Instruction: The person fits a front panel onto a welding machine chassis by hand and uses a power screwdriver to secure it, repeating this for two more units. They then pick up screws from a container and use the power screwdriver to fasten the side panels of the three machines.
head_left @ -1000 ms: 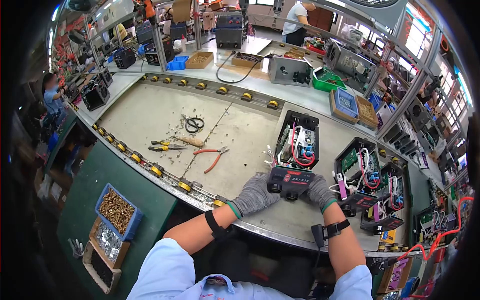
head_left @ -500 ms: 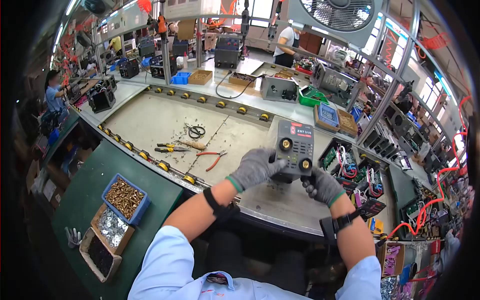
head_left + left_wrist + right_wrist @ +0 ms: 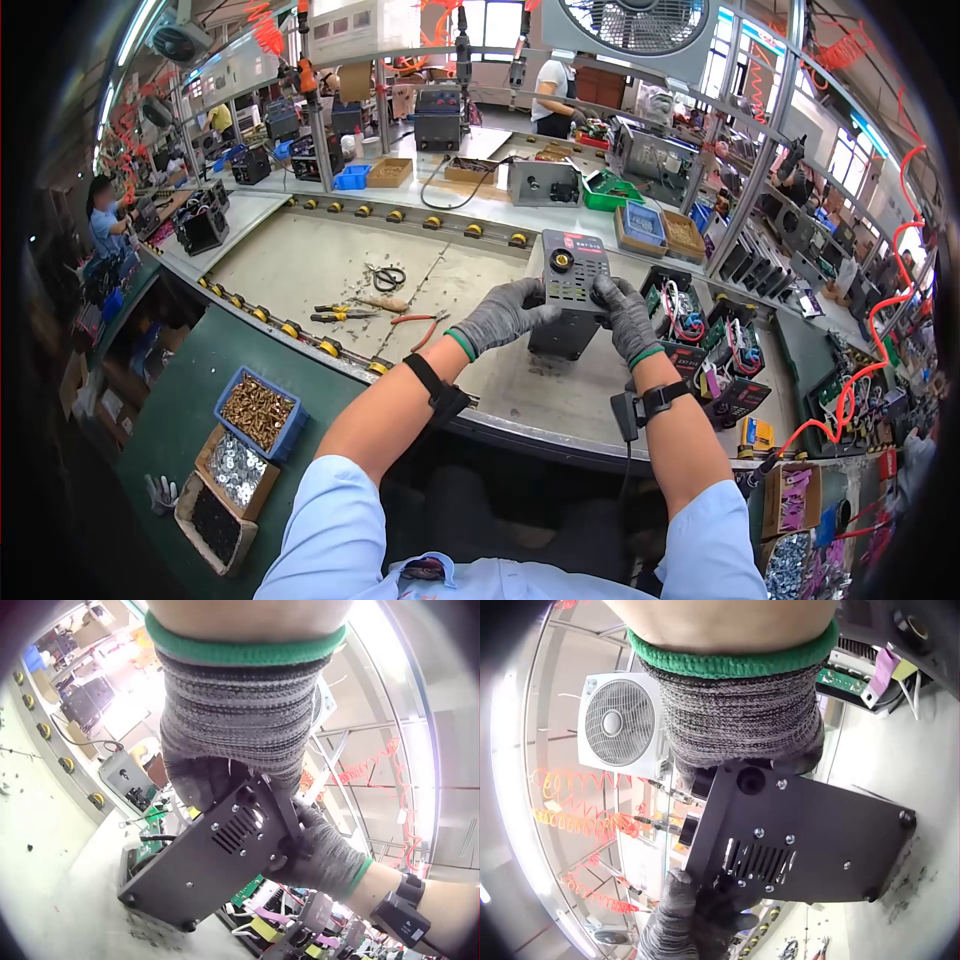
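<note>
In the head view a black box-shaped device (image 3: 575, 268), its labelled front panel facing up, stands tilted on end over the table. The gloved left hand (image 3: 505, 318) grips its left side near the panel. On the opposite side the gloved right hand (image 3: 630, 322) holds the panel edge, thumb on top. Both wrist views show the flat underside with vent slots, screws and small feet: the device (image 3: 214, 859) in the left one, the device (image 3: 802, 836) in the right one. The left hand's fingers are partly hidden behind it.
Open devices with wiring (image 3: 735, 345) stand to the right. Left of the hands lie red-handled pliers (image 3: 418, 325), yellow-handled pliers (image 3: 340, 313) and black scissors (image 3: 385, 277). A blue bin of brass parts (image 3: 258, 412) sits lower left. Rollers line the table edges.
The device has swung from lying flat, front towards the person, to standing on end with its panel up. Both hands have risen with it, and the right hand has shifted its hold.
</note>
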The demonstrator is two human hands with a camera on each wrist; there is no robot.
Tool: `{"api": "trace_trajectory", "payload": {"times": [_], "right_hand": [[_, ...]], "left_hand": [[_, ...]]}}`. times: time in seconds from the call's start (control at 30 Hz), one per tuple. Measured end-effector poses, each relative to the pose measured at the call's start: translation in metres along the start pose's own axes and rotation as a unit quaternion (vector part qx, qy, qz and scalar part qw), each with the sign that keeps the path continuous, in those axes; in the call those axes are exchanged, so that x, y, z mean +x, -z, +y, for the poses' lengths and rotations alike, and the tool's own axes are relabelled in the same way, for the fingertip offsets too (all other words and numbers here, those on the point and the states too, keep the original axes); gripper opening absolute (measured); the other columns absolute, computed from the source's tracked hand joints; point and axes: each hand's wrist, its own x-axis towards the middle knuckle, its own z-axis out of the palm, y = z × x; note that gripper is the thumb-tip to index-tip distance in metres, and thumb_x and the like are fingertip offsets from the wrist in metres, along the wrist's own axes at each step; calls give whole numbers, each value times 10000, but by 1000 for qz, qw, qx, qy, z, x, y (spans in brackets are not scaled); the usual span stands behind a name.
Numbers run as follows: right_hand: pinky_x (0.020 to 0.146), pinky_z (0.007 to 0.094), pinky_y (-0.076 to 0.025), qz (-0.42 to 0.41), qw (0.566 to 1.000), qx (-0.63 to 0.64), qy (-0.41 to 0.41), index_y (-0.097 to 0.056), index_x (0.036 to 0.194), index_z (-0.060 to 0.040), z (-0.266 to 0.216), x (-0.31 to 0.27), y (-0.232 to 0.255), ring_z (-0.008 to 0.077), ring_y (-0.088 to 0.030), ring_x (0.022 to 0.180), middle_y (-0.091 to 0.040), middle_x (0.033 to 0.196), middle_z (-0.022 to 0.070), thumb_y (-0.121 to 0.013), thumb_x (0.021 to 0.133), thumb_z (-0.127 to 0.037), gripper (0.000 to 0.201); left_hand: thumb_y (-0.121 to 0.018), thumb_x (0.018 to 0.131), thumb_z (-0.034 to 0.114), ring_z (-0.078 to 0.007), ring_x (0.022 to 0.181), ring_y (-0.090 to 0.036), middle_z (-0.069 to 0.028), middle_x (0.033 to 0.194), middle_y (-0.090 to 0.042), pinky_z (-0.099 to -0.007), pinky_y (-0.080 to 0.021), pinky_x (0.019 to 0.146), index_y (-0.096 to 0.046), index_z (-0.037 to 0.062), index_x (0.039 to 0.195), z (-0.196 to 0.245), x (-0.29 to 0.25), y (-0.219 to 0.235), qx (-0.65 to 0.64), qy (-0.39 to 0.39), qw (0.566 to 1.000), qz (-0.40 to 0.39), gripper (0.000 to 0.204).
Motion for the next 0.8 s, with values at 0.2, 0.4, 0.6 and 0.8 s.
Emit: {"api": "trace_trajectory", "payload": {"times": [0.2, 0.4, 0.6, 0.8], "right_hand": [[658, 260, -465, 29, 998, 24, 40, -671, 1083, -70, 5, -4, -4, 96, -593, 780, -680, 913, -1, -739, 876, -497, 480], [625, 247, -452, 28, 996, 19, 79, -679, 1118, -65, 16, 5, 7, 73, -568, 754, -656, 920, -9, -715, 892, -480, 474], [805, 302, -554, -20, 998, 29, 46, -648, 1172, -34, 7, 8, 26, 124, -641, 905, -661, 1000, 26, -688, 922, -446, 484], [755, 296, -553, -14, 997, 58, 51, -670, 1181, -59, 9, 9, 27, 142, -673, 901, -692, 1046, 34, -700, 921, -388, 421]], "left_hand": [[-750, 905, 352, -207, 998, -673, -136, 1044, -718, -348, -527, 932, -653, -28, 1155, -13, -6, -25, -10, 36, 996, 83, 465], [-756, 862, 320, -199, 862, -669, -119, 921, -704, -346, -543, 847, -681, 4, 1034, -11, -11, -64, -27, -18, 968, 247, 367], [-655, 929, 296, -196, 893, -683, -127, 906, -708, -353, -541, 862, -675, 21, 1074, 4, -34, -9, -66, 3, 982, 175, 312], [-667, 922, 285, -203, 852, -699, -116, 910, -737, -337, -541, 841, -713, 39, 1050, -18, -30, 51, 20, 22, 978, 207, 281]]}}
